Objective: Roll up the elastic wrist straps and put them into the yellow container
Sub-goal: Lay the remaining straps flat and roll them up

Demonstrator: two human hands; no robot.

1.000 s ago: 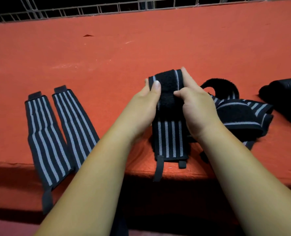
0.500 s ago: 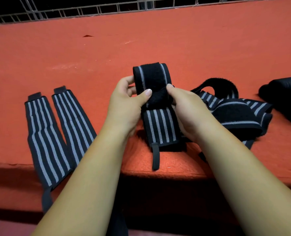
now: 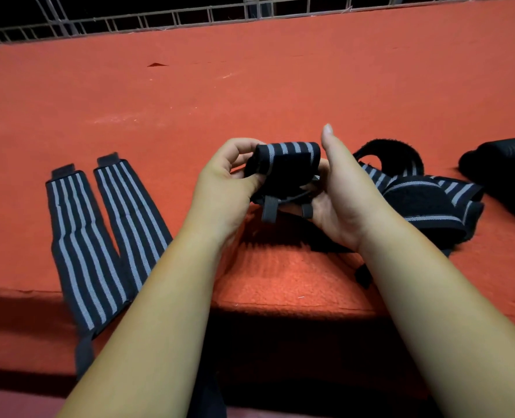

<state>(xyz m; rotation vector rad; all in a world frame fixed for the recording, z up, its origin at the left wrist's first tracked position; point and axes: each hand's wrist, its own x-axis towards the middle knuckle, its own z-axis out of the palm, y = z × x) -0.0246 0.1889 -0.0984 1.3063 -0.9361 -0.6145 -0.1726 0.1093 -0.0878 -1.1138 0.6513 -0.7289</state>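
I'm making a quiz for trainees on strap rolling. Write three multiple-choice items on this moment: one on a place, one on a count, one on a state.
1. Where do the flat straps lie?
A. left of both hands
B. right of both hands
C. on a heap

2. How many straps lie flat?
A. one
B. two
C. four

3. The held strap is:
A. spread flat
B. rolled up
C. draped over the edge

Answers:
1. A: they lie on the red surface, left of the left hand.
2. B: two striped bands lie side by side.
3. B: it is a compact roll between the left hand and the right hand.
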